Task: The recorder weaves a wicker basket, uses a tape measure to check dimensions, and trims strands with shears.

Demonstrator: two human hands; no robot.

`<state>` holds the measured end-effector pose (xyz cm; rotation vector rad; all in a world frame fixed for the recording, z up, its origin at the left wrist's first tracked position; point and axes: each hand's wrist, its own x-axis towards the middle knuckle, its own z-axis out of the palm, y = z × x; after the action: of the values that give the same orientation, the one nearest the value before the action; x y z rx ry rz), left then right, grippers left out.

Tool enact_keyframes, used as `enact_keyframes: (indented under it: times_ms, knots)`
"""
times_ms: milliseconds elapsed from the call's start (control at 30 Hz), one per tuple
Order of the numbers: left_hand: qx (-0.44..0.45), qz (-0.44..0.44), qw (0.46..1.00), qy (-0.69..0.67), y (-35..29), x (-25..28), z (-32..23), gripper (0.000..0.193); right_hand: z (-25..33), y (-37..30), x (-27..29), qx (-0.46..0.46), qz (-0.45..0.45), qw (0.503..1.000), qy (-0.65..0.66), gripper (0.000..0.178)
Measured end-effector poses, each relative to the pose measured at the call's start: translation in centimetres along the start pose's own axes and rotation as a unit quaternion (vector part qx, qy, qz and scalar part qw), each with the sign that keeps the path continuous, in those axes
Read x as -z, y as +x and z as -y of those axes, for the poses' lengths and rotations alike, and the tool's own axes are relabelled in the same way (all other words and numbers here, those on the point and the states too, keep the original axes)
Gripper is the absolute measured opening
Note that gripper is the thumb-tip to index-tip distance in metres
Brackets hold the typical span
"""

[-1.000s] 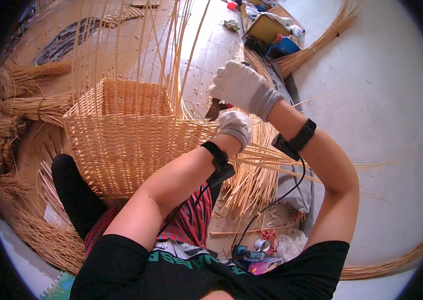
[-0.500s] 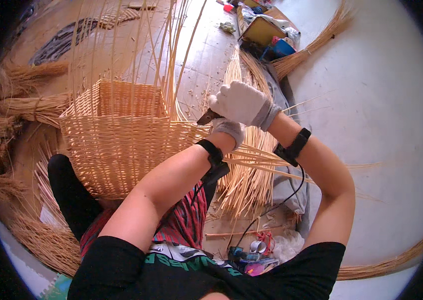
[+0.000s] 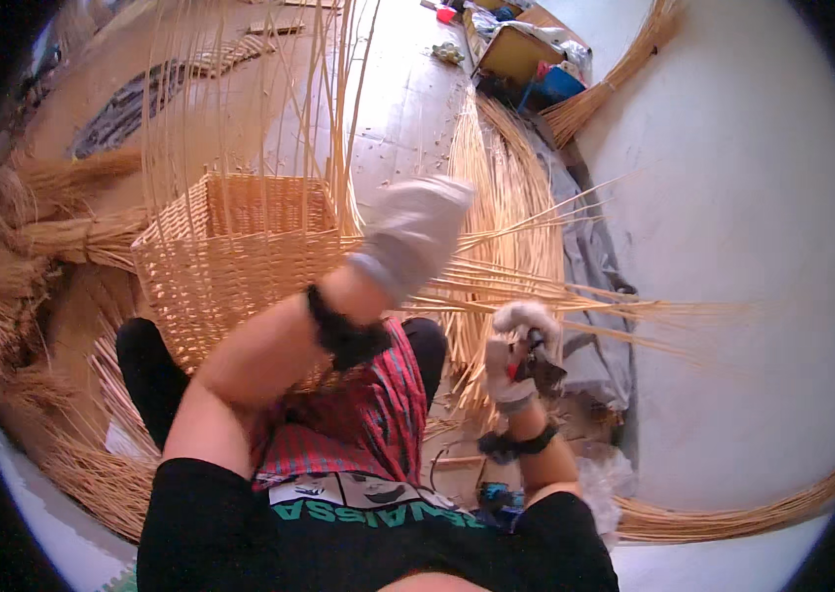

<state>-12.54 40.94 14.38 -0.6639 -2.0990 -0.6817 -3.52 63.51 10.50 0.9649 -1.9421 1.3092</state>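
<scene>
A woven wicker basket [image 3: 250,266] stands before me on the left, with tall upright stakes [image 3: 328,109] rising from its sides. Long pale rods [image 3: 575,291] stick out from its right side. My left hand [image 3: 417,227], in a white glove with a grey cuff, is over these rods by the basket's right corner. Motion smears its fingers, so I cannot see if they grip anything. Lower and to the right, my right hand [image 3: 521,345], also gloved, is closed around a dark hand tool [image 3: 542,369] with a bit of red; its exact kind is unclear.
Loose rods [image 3: 496,178] lie on grey cloth [image 3: 595,345] along the pale wall. Bundles of thin rods [image 3: 72,237] lie at the left, more [image 3: 102,479] at the lower left. A box of odds and ends [image 3: 521,59] stands at the far right, beside a tied bundle [image 3: 615,84].
My hands were together by the basket's right corner and have parted. The right hand moved down and to the right with the dark tool; the left swung up and slightly left.
</scene>
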Motion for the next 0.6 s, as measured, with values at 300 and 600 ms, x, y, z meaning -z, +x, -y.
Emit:
enact_keyframes:
  times_ms: [300,600]
  knots:
    - [0.528,-0.291,0.792,-0.094,-30.1,34.3,15.4,0.028,-17.4,-47.6,-4.6,-0.862,0.098,0.472,-0.159,0.060]
    - [0.693,0.428,0.440,0.379,-66.5,41.0,-8.9,0.038,-17.2,-44.9,-5.5,-0.752,0.187,0.547,-0.318,0.093]
